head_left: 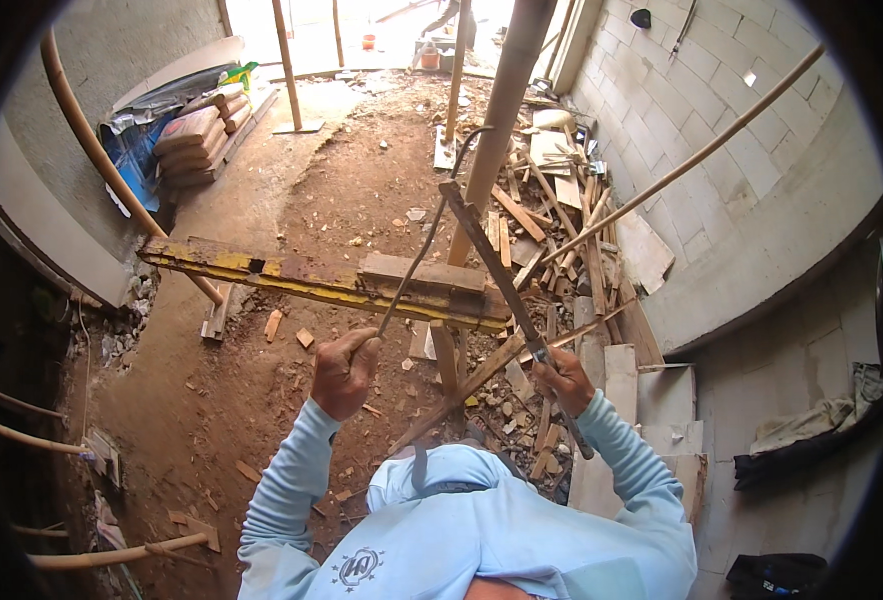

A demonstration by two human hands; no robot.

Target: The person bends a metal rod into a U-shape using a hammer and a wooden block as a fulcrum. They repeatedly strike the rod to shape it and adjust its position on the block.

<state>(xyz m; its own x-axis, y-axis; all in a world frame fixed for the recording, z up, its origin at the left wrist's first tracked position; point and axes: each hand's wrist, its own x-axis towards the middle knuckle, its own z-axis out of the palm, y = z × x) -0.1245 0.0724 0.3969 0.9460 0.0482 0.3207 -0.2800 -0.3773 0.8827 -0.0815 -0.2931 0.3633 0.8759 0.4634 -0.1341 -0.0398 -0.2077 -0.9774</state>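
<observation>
My left hand (345,373) is closed round the lower end of a thin steel rod (417,262), which slants up and away and bends to the right at its tip. My right hand (564,380) grips a long, flat, dark metal bar (500,277); its lower end sticks out below the fist. The bar's far end meets or overlaps the rod near its upper part; I cannot tell whether they touch. Beyond both hands lies a yellow-edged, worn beam (307,285), with a short wood block (422,270) on top at its right part.
Wooden props (502,120) stand upright beyond the beam, and a slanting pole (682,165) crosses at the right. Scrap wood (587,235) is heaped along the block wall (712,100). Stacked sacks (197,140) lie at the far left. Rubble dots the dirt floor (332,200). A person (452,15) is partly visible at the back.
</observation>
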